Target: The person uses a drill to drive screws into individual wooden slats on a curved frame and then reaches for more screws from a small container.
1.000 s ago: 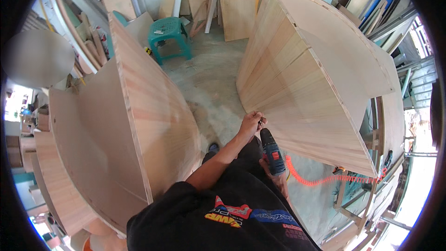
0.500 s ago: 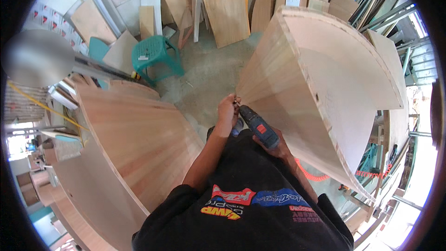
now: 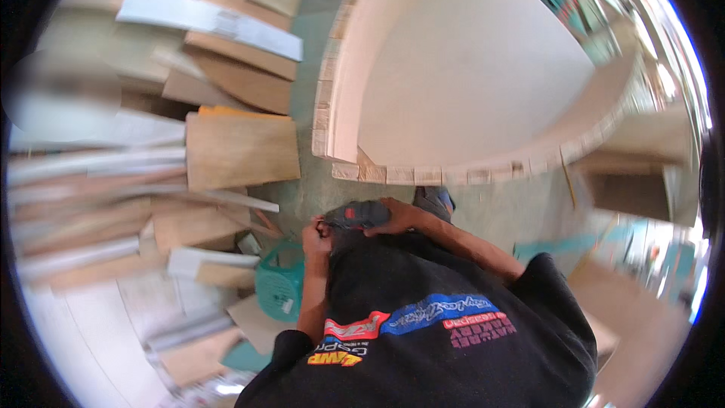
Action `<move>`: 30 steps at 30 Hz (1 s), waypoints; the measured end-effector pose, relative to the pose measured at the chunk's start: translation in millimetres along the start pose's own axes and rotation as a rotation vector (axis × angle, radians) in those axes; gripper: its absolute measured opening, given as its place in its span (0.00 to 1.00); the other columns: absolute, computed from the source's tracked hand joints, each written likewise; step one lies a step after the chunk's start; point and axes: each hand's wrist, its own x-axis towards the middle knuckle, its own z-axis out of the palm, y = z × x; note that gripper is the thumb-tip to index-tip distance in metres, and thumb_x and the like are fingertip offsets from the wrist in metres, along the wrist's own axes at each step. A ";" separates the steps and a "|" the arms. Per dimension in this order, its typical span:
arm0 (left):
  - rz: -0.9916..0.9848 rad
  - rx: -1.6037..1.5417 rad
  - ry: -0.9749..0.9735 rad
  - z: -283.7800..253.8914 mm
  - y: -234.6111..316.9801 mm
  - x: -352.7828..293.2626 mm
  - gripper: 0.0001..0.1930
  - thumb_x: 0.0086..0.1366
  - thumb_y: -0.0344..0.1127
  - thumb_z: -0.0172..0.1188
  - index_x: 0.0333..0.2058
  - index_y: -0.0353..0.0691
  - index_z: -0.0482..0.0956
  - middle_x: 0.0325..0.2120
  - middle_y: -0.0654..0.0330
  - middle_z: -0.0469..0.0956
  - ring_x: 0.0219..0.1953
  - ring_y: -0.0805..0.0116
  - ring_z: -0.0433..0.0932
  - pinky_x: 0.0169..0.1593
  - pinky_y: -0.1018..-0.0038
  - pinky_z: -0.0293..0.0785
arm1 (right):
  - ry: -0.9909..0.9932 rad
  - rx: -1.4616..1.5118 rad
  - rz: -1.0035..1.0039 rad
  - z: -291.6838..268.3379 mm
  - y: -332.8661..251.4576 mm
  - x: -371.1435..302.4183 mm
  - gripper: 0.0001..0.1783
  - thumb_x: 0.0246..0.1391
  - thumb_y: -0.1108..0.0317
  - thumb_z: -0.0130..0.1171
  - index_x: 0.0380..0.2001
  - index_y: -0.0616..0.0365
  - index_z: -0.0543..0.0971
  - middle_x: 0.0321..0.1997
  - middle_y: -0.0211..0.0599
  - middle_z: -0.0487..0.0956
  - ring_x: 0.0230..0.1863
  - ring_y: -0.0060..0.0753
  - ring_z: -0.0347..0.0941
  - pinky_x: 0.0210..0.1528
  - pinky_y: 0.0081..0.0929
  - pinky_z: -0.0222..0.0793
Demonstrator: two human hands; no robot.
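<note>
My right hand (image 3: 404, 215) is wrapped round a dark cordless drill (image 3: 361, 215) with a red patch, held level in front of my waist and pointing left. At the drill's front end my left hand (image 3: 315, 236) is closed, its fingers bunched by the chuck; what they pinch is too small and blurred to make out. Just beyond the drill stands a large curved wooden panel frame (image 3: 476, 68), its rim edged with short wood blocks (image 3: 427, 175). The frame and the drill are apart.
On the left, a green plastic stool (image 3: 279, 287) stands near my left arm. Many boards lean behind it, among them a plywood sheet (image 3: 242, 149) and a white strip (image 3: 208, 19). At the right is an open wooden box shape (image 3: 630, 193). Much of the surroundings is motion-blurred.
I have turned to the right, so the curved frame now lies straight ahead and the stool and boards are at my left. The drill stays in my right hand and now points left.
</note>
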 end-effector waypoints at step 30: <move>-0.246 0.813 -0.846 153.1 -47.4 -30.4 0.07 0.71 0.40 0.49 0.38 0.43 0.70 0.29 0.62 0.76 0.19 0.82 0.60 0.22 0.84 0.57 | 1.162 0.836 0.113 177.9 -24.9 -98.2 0.12 0.53 0.64 0.66 0.36 0.58 0.77 0.31 0.30 0.76 0.33 0.26 0.71 0.36 0.28 0.69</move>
